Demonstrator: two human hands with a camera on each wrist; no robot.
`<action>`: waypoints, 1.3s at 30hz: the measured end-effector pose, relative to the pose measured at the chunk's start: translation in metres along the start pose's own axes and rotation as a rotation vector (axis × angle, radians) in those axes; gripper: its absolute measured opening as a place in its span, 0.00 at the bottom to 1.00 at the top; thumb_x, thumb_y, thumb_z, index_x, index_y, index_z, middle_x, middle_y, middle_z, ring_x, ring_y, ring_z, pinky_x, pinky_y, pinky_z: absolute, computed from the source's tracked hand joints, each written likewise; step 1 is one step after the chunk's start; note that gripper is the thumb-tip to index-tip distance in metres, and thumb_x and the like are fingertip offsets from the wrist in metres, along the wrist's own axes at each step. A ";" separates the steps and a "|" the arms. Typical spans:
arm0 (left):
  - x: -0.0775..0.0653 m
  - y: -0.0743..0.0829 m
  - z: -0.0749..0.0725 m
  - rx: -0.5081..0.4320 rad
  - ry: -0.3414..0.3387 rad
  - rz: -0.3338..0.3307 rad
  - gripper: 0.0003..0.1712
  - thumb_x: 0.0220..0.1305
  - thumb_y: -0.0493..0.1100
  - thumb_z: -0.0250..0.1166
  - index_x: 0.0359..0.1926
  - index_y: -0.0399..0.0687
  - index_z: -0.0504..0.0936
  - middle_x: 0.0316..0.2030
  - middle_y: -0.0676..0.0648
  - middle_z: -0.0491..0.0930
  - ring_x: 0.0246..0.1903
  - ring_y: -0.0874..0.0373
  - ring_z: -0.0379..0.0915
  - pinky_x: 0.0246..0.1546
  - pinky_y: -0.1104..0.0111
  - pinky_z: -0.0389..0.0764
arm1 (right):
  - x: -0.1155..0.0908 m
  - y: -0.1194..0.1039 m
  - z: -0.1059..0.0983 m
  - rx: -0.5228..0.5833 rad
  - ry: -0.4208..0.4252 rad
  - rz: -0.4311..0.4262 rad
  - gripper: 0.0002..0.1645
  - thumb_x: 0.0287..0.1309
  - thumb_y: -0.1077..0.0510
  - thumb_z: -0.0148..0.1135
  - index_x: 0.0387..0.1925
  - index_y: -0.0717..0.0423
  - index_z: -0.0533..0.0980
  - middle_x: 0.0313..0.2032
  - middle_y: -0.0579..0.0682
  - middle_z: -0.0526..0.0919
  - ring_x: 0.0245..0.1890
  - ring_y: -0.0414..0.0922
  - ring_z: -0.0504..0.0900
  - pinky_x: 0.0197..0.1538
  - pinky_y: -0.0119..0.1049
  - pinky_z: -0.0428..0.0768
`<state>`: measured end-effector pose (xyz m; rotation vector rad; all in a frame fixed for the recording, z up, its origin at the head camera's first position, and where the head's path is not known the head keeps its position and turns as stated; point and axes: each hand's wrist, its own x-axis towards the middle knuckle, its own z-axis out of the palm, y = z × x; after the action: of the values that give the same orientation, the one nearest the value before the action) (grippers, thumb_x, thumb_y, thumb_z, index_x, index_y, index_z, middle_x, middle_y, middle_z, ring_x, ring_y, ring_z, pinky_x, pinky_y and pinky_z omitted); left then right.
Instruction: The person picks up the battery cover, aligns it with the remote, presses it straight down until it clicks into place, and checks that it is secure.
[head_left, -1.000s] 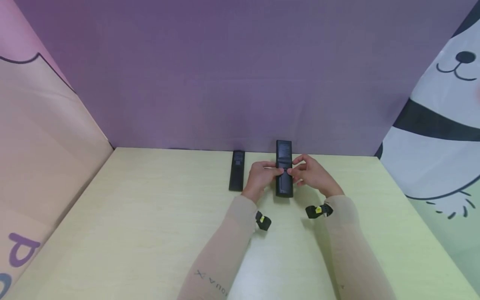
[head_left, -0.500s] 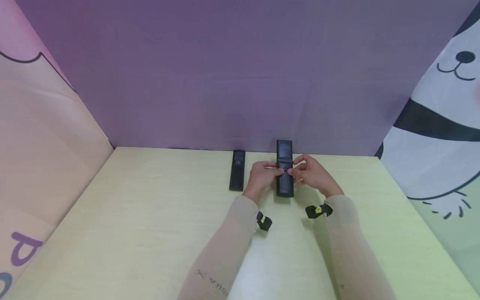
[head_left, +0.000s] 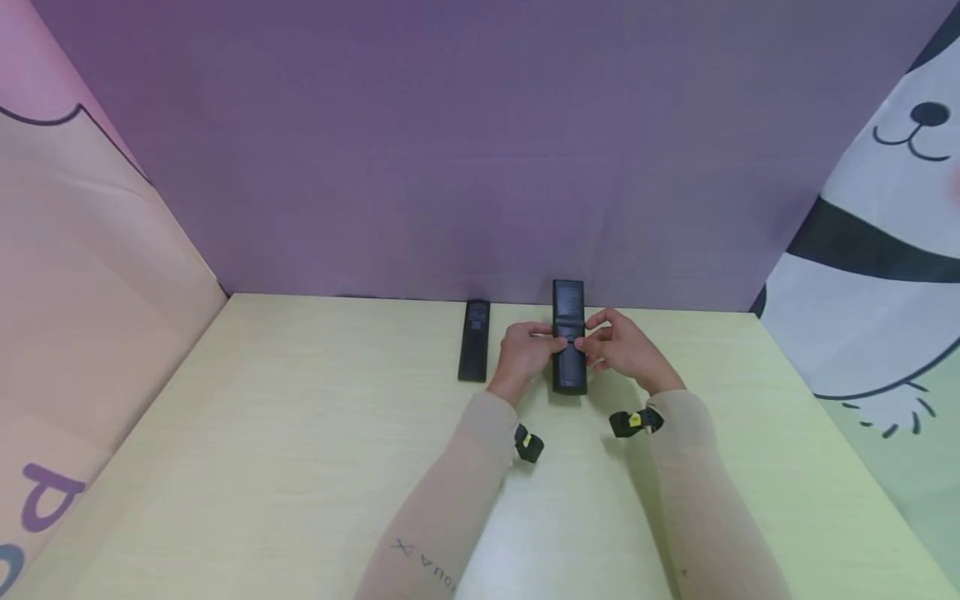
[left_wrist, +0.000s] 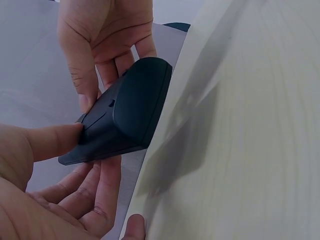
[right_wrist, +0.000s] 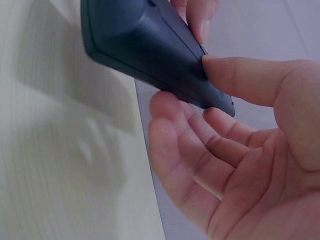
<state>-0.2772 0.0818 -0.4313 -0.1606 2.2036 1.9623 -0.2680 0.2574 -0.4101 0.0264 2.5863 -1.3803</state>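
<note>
Between my two hands is a black remote control (head_left: 569, 367), held just above the table with its label side up. My left hand (head_left: 521, 358) grips its left edge, thumb on the upturned face and fingers beneath. From the other side my right hand (head_left: 633, 354) pinches it the same way. In the left wrist view the rounded end of the remote control (left_wrist: 142, 102) shows, and both thumbs press near its middle. The right wrist view has the remote control (right_wrist: 145, 47) over curled fingers (right_wrist: 167, 145) of my right hand. Left of my left hand lies a second, slimmer black remote (head_left: 474, 342).
The pale wood table (head_left: 300, 450) ends at a purple backdrop (head_left: 390, 167) close behind the remotes. Printed panels stand at both sides, a panda figure (head_left: 892, 225) on the right one. Each wrist carries a small black camera (head_left: 528, 444).
Almost nothing differs. Both hands stay on the remote control, thumbs at its middle, and the second remote lies where it was.
</note>
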 end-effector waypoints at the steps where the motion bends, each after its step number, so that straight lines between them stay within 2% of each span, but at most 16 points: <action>1: 0.000 0.000 0.000 0.010 0.001 0.002 0.13 0.59 0.40 0.75 0.45 0.45 0.89 0.43 0.46 0.88 0.36 0.57 0.77 0.37 0.68 0.73 | 0.000 0.000 0.000 0.004 0.001 0.002 0.25 0.71 0.58 0.61 0.59 0.64 0.62 0.47 0.64 0.85 0.34 0.46 0.86 0.45 0.47 0.86; 9: -0.001 0.001 0.000 0.055 -0.014 0.018 0.15 0.59 0.39 0.74 0.49 0.45 0.88 0.41 0.45 0.90 0.38 0.57 0.83 0.38 0.67 0.77 | 0.001 0.001 0.004 0.023 0.009 0.002 0.23 0.70 0.59 0.61 0.58 0.63 0.62 0.47 0.64 0.85 0.34 0.45 0.85 0.45 0.46 0.87; 15: -0.001 -0.002 0.000 0.096 -0.025 0.050 0.19 0.58 0.36 0.74 0.52 0.43 0.86 0.42 0.44 0.90 0.43 0.54 0.87 0.44 0.65 0.82 | 0.000 0.001 0.007 0.027 0.007 -0.003 0.24 0.69 0.60 0.62 0.58 0.64 0.62 0.44 0.62 0.85 0.34 0.46 0.84 0.44 0.44 0.86; 26: 0.000 -0.004 0.001 0.171 -0.021 0.060 0.23 0.56 0.34 0.75 0.54 0.43 0.85 0.43 0.44 0.90 0.43 0.53 0.86 0.47 0.65 0.83 | 0.002 0.003 0.010 0.015 0.030 0.009 0.23 0.69 0.60 0.62 0.58 0.64 0.64 0.40 0.59 0.85 0.32 0.47 0.83 0.40 0.41 0.85; 33: 0.001 -0.005 0.001 0.226 -0.037 0.096 0.27 0.53 0.32 0.75 0.56 0.44 0.84 0.42 0.44 0.90 0.41 0.55 0.86 0.43 0.68 0.82 | 0.003 0.005 0.010 -0.004 0.049 0.031 0.22 0.69 0.61 0.62 0.58 0.64 0.65 0.41 0.60 0.84 0.32 0.47 0.83 0.42 0.41 0.85; 39: 0.000 -0.005 0.001 0.253 -0.052 0.102 0.28 0.54 0.33 0.75 0.58 0.43 0.83 0.43 0.44 0.90 0.43 0.54 0.85 0.48 0.65 0.83 | 0.006 0.008 0.012 -0.014 0.066 0.033 0.22 0.69 0.61 0.62 0.57 0.64 0.66 0.41 0.60 0.85 0.30 0.43 0.82 0.42 0.40 0.85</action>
<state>-0.2764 0.0825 -0.4358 0.0398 2.4431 1.6919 -0.2707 0.2520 -0.4242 0.1139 2.6364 -1.3726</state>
